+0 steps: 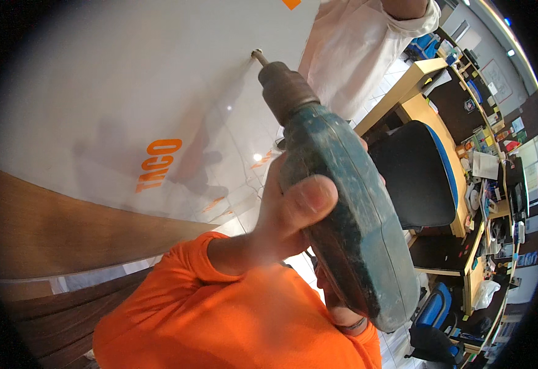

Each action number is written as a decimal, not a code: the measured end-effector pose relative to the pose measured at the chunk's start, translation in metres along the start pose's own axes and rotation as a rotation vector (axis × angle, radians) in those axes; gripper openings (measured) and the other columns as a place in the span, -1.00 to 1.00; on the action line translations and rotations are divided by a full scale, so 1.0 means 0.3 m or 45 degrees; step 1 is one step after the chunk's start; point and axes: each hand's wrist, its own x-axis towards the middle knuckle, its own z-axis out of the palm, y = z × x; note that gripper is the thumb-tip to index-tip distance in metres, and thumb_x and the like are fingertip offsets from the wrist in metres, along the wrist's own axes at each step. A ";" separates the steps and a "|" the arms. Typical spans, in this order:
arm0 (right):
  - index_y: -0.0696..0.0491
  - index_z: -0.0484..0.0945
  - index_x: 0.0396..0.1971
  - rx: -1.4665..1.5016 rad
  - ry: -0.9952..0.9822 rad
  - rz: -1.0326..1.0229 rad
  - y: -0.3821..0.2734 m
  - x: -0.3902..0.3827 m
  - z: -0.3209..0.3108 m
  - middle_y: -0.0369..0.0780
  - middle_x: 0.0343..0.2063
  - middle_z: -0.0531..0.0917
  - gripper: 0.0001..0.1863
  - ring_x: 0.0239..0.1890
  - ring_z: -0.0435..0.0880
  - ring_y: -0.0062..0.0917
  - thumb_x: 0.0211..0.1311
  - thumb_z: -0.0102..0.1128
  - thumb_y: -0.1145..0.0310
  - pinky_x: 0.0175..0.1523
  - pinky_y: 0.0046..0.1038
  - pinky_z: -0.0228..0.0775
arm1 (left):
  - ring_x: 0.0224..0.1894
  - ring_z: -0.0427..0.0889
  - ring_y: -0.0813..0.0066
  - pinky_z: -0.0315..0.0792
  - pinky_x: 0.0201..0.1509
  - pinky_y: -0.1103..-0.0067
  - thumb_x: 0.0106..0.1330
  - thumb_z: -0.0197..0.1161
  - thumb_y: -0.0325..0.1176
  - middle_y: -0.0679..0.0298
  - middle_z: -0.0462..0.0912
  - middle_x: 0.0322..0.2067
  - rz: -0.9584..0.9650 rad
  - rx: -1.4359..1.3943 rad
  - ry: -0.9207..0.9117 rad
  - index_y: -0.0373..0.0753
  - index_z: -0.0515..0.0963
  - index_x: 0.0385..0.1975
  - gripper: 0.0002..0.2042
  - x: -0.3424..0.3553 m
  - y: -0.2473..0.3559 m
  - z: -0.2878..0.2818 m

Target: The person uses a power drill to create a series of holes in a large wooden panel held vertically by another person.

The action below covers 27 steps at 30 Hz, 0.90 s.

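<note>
A worn teal power drill (355,221) fills the middle of the view, pointing up and away. Its metal bit (259,58) meets a small hole or fitting in a white glossy panel (115,67), which bears orange lettering. My left hand (293,209) is closed around the drill's body, thumb across its side. Below it, mostly hidden behind the drill, my right hand (336,304) grips the drill's rear part. Both my forearms are in orange sleeves. Another person in a pale shirt (355,55) stands just right of the panel, their arm at the top edge.
A brown wooden surface (60,221) borders the panel at the lower left. To the right are a black office chair (407,172), a light-wood desk (435,123), cluttered desktops (484,178) with papers, and a blue chair (435,307) at the lower right.
</note>
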 end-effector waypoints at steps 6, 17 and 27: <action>0.15 0.53 -0.23 -0.021 -0.031 -0.004 0.014 0.005 0.000 -0.16 -0.30 0.64 -0.81 -0.30 0.61 -0.50 0.18 0.23 0.43 -0.22 -0.54 0.47 | -0.20 0.68 -0.14 0.67 -0.18 0.10 0.05 0.34 0.17 -0.13 0.53 -0.16 0.022 -0.007 -0.002 -0.34 0.20 0.11 -0.18 0.002 -0.005 0.005; 0.15 0.48 -0.02 -0.090 -0.052 0.014 0.018 0.018 0.011 -0.09 -0.12 0.61 -0.71 -0.09 0.62 -0.41 0.30 0.12 0.38 -0.02 -0.53 0.50 | -0.23 0.69 -0.11 0.68 -0.23 0.07 0.10 0.24 0.25 -0.11 0.54 -0.18 0.058 0.046 -0.045 -0.31 0.20 0.09 -0.21 0.014 0.019 -0.001; 0.14 0.45 0.11 -0.088 -0.055 0.256 0.043 0.074 0.042 -0.06 -0.02 0.60 -0.63 0.03 0.61 -0.37 0.36 0.06 0.34 0.10 -0.49 0.52 | -0.26 0.70 -0.09 0.70 -0.31 0.12 0.13 0.10 0.36 -0.05 0.53 -0.18 0.090 0.173 0.031 -0.30 0.19 0.12 -0.17 0.029 0.033 0.007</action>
